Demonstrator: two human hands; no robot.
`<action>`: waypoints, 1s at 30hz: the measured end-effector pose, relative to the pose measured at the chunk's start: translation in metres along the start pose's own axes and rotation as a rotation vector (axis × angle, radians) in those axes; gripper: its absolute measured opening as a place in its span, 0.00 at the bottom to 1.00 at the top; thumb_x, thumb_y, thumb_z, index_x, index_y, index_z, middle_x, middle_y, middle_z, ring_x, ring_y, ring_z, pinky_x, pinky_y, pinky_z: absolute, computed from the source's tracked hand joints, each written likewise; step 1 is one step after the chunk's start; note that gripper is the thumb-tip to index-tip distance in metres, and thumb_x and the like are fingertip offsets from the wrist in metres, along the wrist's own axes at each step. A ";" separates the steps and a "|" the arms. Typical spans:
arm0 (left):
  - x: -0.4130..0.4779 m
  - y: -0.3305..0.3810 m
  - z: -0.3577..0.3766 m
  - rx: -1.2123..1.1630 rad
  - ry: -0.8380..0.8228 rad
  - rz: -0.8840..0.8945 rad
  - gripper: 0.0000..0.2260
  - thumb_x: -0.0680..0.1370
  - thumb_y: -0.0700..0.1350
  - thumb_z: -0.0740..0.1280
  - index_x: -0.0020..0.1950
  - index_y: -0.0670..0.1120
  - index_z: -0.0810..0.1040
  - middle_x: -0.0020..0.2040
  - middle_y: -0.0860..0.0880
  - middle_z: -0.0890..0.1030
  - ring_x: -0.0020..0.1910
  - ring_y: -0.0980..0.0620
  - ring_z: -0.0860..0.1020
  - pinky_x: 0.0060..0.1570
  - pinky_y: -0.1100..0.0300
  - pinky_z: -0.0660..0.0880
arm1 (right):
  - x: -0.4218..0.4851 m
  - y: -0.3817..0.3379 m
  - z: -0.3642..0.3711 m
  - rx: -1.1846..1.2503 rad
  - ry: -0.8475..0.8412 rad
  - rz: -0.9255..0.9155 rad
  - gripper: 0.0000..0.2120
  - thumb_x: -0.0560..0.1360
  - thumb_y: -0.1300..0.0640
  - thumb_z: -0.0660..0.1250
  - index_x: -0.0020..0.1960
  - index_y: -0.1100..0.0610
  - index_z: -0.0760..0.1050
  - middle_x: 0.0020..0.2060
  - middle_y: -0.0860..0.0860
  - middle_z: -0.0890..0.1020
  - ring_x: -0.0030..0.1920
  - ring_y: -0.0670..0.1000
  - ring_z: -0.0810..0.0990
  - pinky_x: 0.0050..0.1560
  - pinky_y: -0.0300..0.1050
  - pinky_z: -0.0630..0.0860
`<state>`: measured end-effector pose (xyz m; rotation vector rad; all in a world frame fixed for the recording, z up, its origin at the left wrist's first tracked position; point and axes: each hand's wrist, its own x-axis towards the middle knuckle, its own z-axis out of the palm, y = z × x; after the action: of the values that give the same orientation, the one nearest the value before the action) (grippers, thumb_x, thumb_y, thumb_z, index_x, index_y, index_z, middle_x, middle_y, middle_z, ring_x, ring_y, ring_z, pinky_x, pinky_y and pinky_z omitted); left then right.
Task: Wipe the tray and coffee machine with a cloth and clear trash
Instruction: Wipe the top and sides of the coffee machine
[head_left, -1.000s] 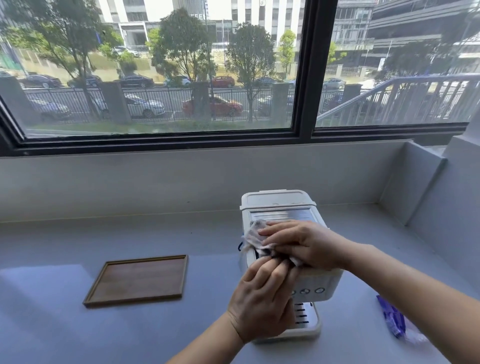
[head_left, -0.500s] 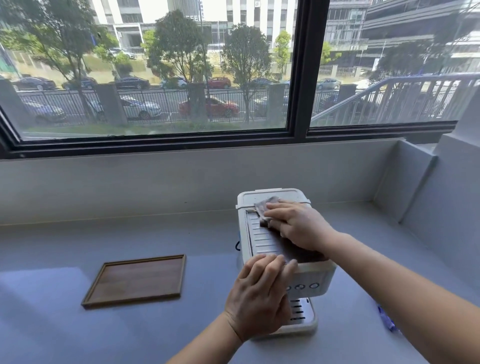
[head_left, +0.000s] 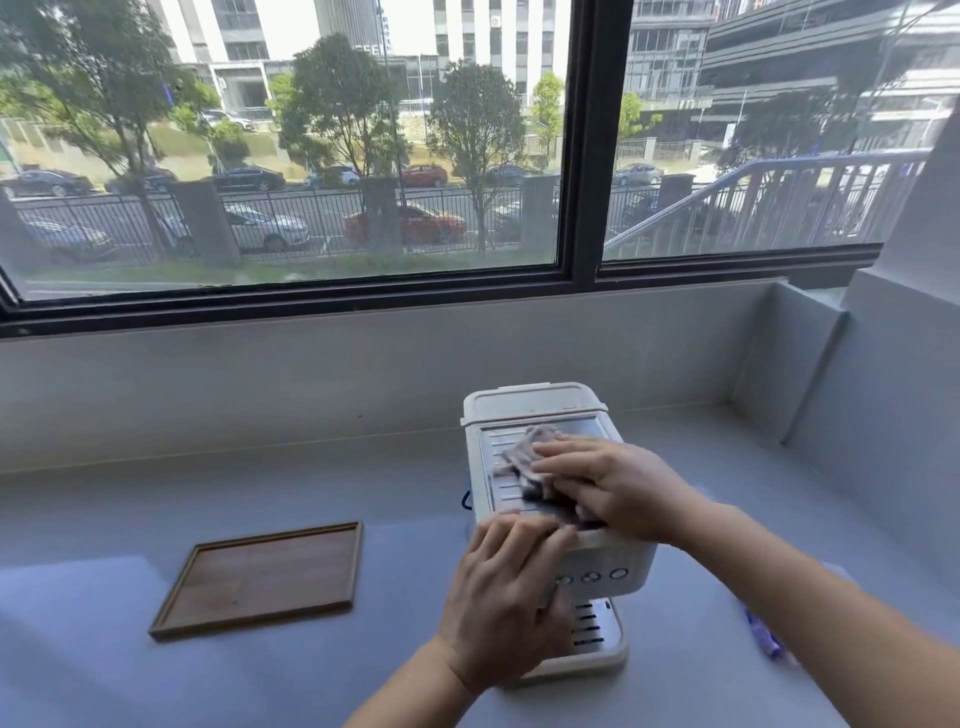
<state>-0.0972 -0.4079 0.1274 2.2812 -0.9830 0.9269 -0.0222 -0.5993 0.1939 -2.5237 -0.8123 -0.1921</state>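
A small white coffee machine (head_left: 535, 410) stands on the grey counter, its button row facing me. My right hand (head_left: 613, 486) lies flat on the machine's ribbed metal top and presses a crumpled grey cloth (head_left: 522, 457) against it. My left hand (head_left: 506, 597) grips the machine's front left corner and hides part of its front. A shallow wooden tray (head_left: 260, 577) lies on the counter to the left, apart from the machine, with nothing in it.
A purple wrapper (head_left: 761, 636) lies on the counter at the right, partly behind my right forearm. The counter (head_left: 130, 499) ends at a low grey wall under a big window. A grey side wall (head_left: 883, 405) closes the right end.
My right hand with the cloth went from the machine's front edge to the back of its top, then came back to the middle. My left hand has stayed on the front corner.
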 end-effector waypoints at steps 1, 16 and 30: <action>0.004 -0.001 -0.002 0.002 0.007 -0.004 0.14 0.75 0.44 0.65 0.60 0.44 0.77 0.55 0.46 0.77 0.55 0.45 0.74 0.58 0.50 0.71 | -0.002 0.009 -0.007 -0.025 0.067 0.099 0.13 0.79 0.46 0.63 0.61 0.41 0.79 0.67 0.38 0.75 0.69 0.38 0.68 0.68 0.35 0.64; 0.060 -0.040 -0.010 0.108 -0.349 -0.415 0.18 0.75 0.57 0.55 0.60 0.49 0.71 0.61 0.50 0.70 0.62 0.49 0.67 0.68 0.54 0.61 | 0.006 -0.003 0.013 -0.299 0.199 0.221 0.12 0.79 0.52 0.60 0.58 0.51 0.79 0.64 0.49 0.78 0.68 0.55 0.71 0.70 0.46 0.64; 0.062 -0.041 -0.007 0.167 -0.407 -0.408 0.20 0.73 0.59 0.50 0.58 0.49 0.67 0.59 0.50 0.67 0.59 0.48 0.66 0.64 0.55 0.63 | 0.036 0.026 0.005 -0.186 0.229 0.226 0.12 0.78 0.55 0.62 0.58 0.49 0.79 0.63 0.44 0.78 0.66 0.48 0.71 0.63 0.38 0.64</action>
<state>-0.0371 -0.4052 0.1714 2.7370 -0.5616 0.3934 0.0220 -0.5965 0.1889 -2.6772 -0.4335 -0.4906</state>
